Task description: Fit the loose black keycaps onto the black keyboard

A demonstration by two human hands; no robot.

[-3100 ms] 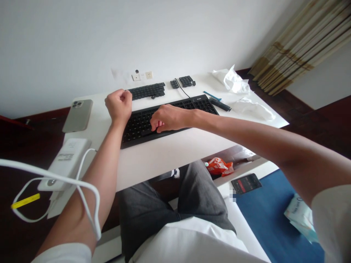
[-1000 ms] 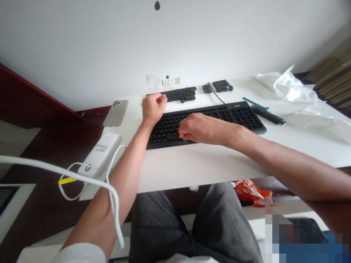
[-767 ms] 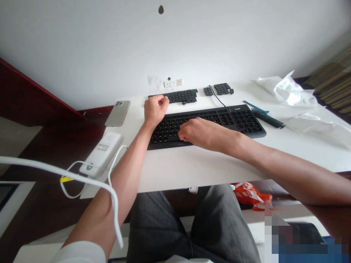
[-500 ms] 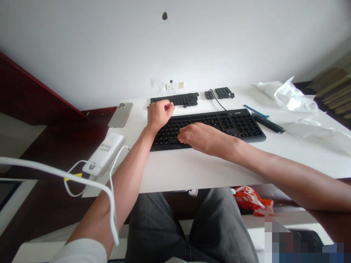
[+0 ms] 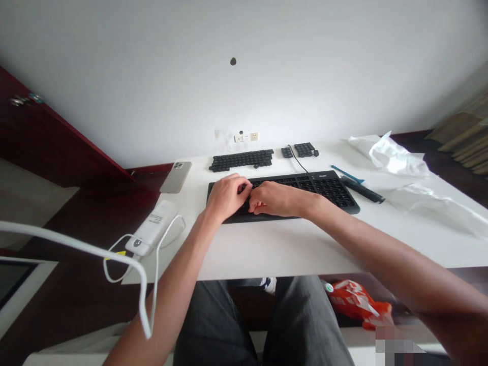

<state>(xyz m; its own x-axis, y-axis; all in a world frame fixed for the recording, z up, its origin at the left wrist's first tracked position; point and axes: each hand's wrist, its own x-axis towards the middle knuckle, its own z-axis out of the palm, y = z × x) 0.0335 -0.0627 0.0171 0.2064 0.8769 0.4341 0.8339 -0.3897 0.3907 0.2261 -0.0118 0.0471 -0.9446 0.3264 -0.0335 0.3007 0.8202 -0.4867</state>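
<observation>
Your left hand sits on the left part of the black keyboard, fingers curled down onto the keys; can't tell if it's pinching anything. Your right hand is just beside it, touching or nearly so, fingers bent under and also on the keys; grip contents hidden. Keyboard lies mid-desk on the white table, cable running off its back edge. Behind it: a row of loose black keycaps and two smaller keycap clusters. Right of the keyboard, a black pen-like tool and a blue strip, then crumpled white plastic. Left side: a phone face down, and a white power bank with white cable.
</observation>
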